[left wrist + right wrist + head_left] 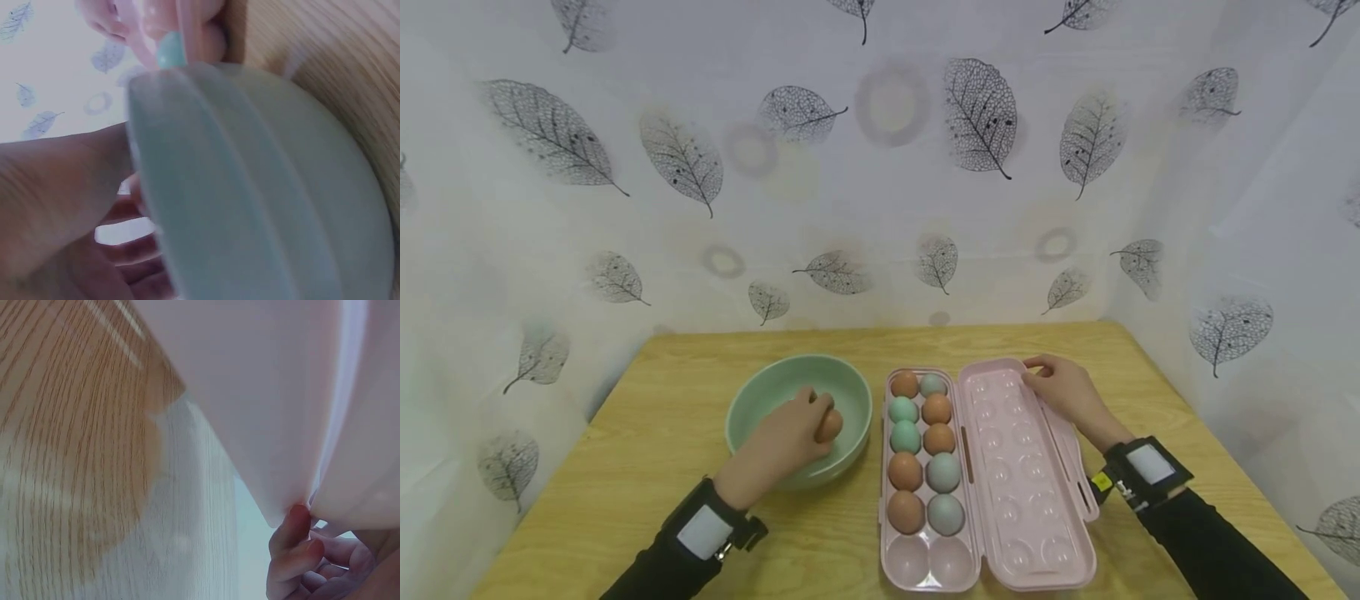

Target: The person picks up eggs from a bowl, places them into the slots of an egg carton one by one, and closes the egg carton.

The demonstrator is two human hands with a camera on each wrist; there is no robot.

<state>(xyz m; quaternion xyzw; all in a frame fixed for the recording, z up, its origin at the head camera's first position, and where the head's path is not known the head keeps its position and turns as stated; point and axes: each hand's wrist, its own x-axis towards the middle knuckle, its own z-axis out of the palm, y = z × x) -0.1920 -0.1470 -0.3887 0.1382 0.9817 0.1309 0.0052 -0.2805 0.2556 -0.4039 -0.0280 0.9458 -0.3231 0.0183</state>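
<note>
In the head view, my left hand (782, 437) grips a brown egg (830, 426) over the inside of the green bowl (737, 408). From the left wrist view, the bowl's outer wall (250, 181) hides most of that hand's fingers. To the right lies a pink egg carton (931, 567) holding brown, green and pale blue-grey eggs in two rows. Its two nearest cups hold no eggs. Folded back on the right is the carton's lid (1026, 492), and my right hand (1067, 392) pinches its far right corner between thumb and fingers.
All of this stands on a wood-grain table (647, 467). A white curtain (880, 208) printed with leaves surrounds the table's back and sides. Along the lid's right side runs a raised pink flap (1078, 475), close to the right wrist's strap.
</note>
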